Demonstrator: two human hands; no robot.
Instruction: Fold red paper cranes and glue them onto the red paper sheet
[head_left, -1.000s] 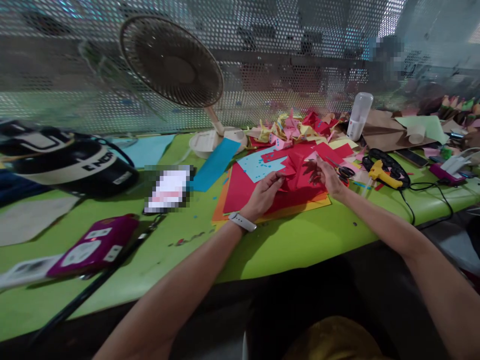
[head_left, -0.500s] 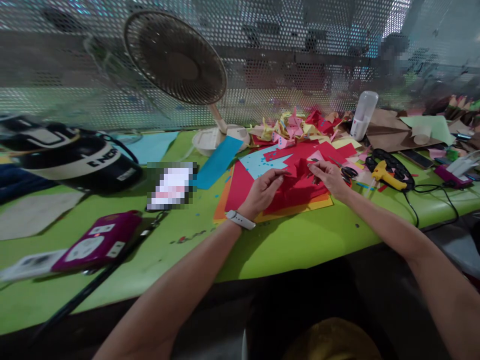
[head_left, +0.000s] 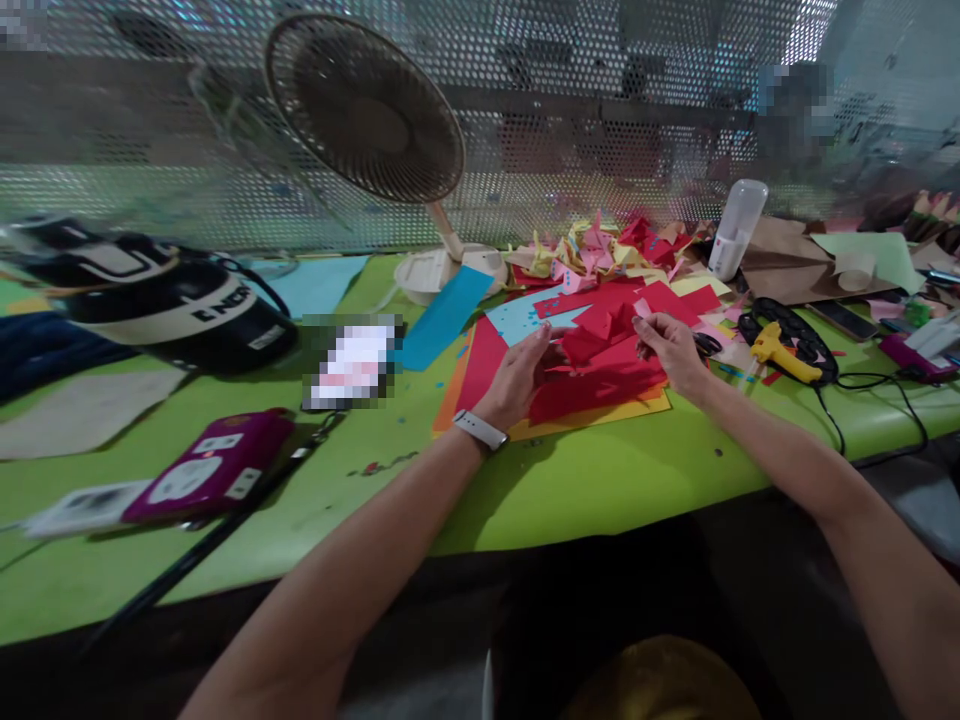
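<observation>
A folded red paper piece (head_left: pixel 596 338) is held up between my two hands, above a stack of coloured sheets. My left hand (head_left: pixel 519 378) is closed on its left end, thumb uppermost. At the right end, my right hand (head_left: pixel 670 350) pinches with thumb and fingertips bent in. Below lie red sheets (head_left: pixel 592 393) with orange and yellow edges showing underneath. A light blue sheet (head_left: pixel 517 318) with small blue bits on it lies just behind. The folds of the red piece are hard to tell from the red sheets under it.
A heap of folded paper pieces (head_left: pixel 592 252) lies behind the sheets. To the right are scissors (head_left: pixel 706 345), a yellow glue gun (head_left: pixel 784 352) and a clear-capped bottle (head_left: pixel 739 230). Leftward stand a fan (head_left: pixel 367 110), a phone (head_left: pixel 354 362), a purple power strip (head_left: pixel 210 467) and a black jug (head_left: pixel 187 310).
My left hand has turned with its thumb rising, and the red piece now shows more openly between the hands. My right hand has shifted slightly right. The view has moved a little.
</observation>
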